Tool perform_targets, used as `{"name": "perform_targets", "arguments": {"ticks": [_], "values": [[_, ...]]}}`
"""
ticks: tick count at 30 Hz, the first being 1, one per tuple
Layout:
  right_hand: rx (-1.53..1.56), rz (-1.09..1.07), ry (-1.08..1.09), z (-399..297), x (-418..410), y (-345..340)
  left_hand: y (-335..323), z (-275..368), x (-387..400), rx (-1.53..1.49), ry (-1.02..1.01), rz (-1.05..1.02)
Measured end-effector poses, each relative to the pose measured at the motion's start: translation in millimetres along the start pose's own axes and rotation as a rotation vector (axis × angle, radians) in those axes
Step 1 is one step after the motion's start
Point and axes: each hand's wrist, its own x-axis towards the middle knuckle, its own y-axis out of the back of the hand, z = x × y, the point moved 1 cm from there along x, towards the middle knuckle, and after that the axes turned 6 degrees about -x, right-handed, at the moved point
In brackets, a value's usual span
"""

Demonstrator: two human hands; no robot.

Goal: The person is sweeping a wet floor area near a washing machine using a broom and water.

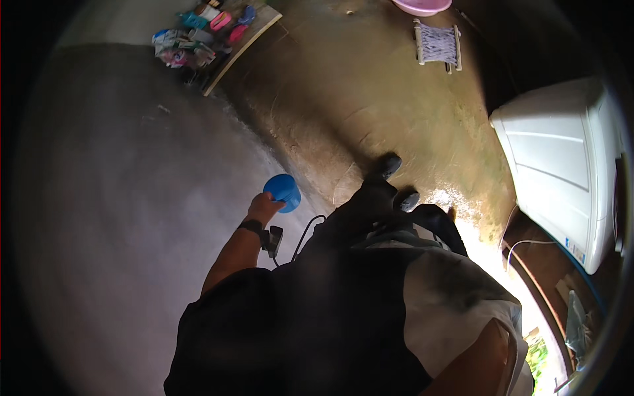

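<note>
My left hand [265, 207] grips a blue plastic cup or scoop [283, 192] by its near edge, with the thumb over it. A dark strap with a small device [272, 239] and a cable is around that wrist. The cup is out to the left of my dark trousers, before a grey wall [163, 198]. My right hand is out of view; only part of the right arm shows at the lower right. Below me are my dark shoes on the brown floor [337, 123].
A table [247, 47] at the upper left bears bottles, packets and pink items. Ahead stand a low woven stool [439, 43] and a pink basin [423, 5]. To the right is a white appliance [554, 163], with a hose and cable near its base. Bright light enters at the lower right.
</note>
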Motion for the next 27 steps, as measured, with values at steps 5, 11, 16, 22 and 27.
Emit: {"name": "perform_targets", "arguments": {"ticks": [5, 11, 16, 22, 27], "values": [[-0.034, -0.017, -0.075, -24.8, -10.3, 24.9, -28.8, -9.3, -56.0, -0.154, 0.086, -0.029], [-0.086, -0.03, -0.057, -34.1, -22.5, 33.5, -94.6, -46.3, -73.9, -0.283, 0.113, 0.038], [-0.083, -0.045, -0.043, -31.6, -19.1, 31.3, -131.2, -33.9, -88.7, -0.212, 0.068, -0.01], [0.007, -0.04, -0.058, -29.2, -23.7, 22.0, -102.1, 0.3, -63.4, -0.099, -0.029, -0.113], [0.076, -0.049, -0.093, -62.4, -41.8, 2.9, -46.0, 7.5, 1.8, 0.001, -0.111, -0.097]]}}
